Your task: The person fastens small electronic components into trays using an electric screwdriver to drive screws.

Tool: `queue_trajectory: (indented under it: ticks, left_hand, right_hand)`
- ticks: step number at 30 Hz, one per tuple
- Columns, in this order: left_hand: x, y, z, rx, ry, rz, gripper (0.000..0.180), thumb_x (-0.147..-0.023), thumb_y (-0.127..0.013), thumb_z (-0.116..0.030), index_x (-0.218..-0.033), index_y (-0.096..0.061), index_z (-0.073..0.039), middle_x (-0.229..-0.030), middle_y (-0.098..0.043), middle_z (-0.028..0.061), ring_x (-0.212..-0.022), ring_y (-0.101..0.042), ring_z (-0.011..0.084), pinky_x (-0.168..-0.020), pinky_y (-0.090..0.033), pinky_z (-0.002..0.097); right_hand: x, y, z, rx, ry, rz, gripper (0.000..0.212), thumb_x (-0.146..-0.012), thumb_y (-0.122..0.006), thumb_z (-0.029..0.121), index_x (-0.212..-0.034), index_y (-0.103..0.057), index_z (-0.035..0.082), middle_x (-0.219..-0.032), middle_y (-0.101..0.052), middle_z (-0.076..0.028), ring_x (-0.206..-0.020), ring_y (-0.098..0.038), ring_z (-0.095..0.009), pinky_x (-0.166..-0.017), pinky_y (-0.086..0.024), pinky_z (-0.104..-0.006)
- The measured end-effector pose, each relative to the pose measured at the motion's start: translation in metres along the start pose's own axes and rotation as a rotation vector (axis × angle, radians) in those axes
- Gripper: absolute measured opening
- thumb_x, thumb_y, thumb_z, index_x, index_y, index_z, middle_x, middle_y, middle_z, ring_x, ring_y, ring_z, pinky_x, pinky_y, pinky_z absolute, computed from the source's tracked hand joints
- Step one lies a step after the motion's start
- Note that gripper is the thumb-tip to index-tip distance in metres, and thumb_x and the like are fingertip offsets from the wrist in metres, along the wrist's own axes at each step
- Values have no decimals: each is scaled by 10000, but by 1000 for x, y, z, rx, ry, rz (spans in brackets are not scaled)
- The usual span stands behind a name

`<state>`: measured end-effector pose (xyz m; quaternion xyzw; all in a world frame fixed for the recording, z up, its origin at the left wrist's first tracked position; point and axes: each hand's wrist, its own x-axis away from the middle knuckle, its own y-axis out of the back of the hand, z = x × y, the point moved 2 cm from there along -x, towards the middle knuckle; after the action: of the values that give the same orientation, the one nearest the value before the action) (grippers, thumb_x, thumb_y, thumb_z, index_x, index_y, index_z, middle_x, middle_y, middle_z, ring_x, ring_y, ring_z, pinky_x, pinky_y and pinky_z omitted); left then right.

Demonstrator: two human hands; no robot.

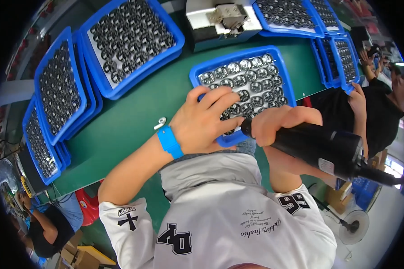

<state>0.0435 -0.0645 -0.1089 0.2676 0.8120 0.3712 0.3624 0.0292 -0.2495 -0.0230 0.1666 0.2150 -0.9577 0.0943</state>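
My right hand (283,122) is wrapped around a black electric screwdriver (321,145), which lies tilted with its front end pointing left over a blue tray (284,67). The tray bears rows of round, shiny dark metal parts (240,80) on a white sheet. My left hand (206,117) rests palm down over the tray's left near part, its fingers apart and bent onto the parts. Its thumb reaches close to the screwdriver's front end. What lies under the left palm and the driver's tip is hidden.
Blue trays of similar parts stand stacked at the left (60,89), far left (130,45) and far right (287,15) of the green table (121,121). A metal-topped box device (224,27) stands behind my tray. Other people sit at right and lower left. A white ring-shaped piece (160,123) lies beside my left wrist.
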Motion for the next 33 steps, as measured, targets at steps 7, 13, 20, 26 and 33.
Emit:
queue_trajectory:
  ticks: [7, 13, 20, 26, 33]
  left_hand:
    - [1, -5, -5, -9, -3, 14, 556, -651, -871, -525, -1118, -770, -241, -1382, -564, 81, -1356, -467, 270, -1085, -314, 469]
    - [-3, -2, -8, -27, -16, -13, 506, -688, -855, -447, -1135, -747, -237, -1377, -578, 87, -1335, -502, 274, -1064, -340, 468]
    - [-4, -5, -5, -69, -30, -35, 456, -735, -809, -453, -1146, -740, -269, -1335, -605, 63, -1282, -525, 276, -1015, -365, 464]
    - [-2, -6, -4, -68, -17, -39, 452, -732, -808, -447, -1144, -738, -274, -1346, -603, 62, -1285, -521, 273, -1015, -365, 463]
    - [-1, -5, -3, -45, -3, -33, 495, -710, -816, -500, -1146, -739, -277, -1350, -601, 60, -1285, -519, 273, -1022, -361, 464]
  right_hand:
    - [-24, 5, 21, -93, 48, -70, 960, -796, -507, 921, -1149, -605, 33, -606, -583, -105, -469, -550, -227, -473, -486, -377]
    - [-131, 32, 14, -109, 242, 266, 1162, -744, -298, 1032, -1269, -575, 32, -799, -583, -62, -622, -534, -186, -642, -455, -371]
    - [-186, -26, -14, 257, 278, -183, 913, -953, -252, 852, -936, -603, 10, -540, -519, -80, -418, -506, -175, -422, -439, -276]
    - [-187, -25, -19, 271, 184, -148, 911, -947, -254, 859, -927, -614, 22, -541, -532, -71, -412, -510, -165, -410, -432, -270]
    - [-188, -32, -19, 190, 132, -194, 928, -940, -247, 867, -923, -613, 15, -541, -536, -69, -404, -514, -162, -394, -425, -256]
